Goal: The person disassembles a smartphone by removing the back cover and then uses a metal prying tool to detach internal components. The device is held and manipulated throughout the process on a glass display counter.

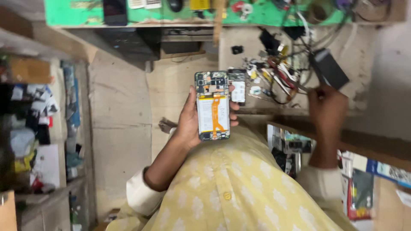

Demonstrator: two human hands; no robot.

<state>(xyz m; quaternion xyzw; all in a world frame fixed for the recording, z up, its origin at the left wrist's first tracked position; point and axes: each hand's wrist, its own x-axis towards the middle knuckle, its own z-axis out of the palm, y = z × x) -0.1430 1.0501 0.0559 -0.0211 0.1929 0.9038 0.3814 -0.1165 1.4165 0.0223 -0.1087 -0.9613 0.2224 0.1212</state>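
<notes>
Fingers (233, 105) of the left hand (188, 122) are wrapping around an opened phone (212, 105), clamping its long edges; its back is showing a white battery, an orange ribbon and dark circuit boards. Right of the phone, the right hand (327, 105) is closing over something thin and blurred, so I cannot tell what. Open pale floor is lying left of the phone. Beyond the phone, a wooden bench (359, 47) is carrying a black box (329, 68) and tangled wires (278, 79).
</notes>
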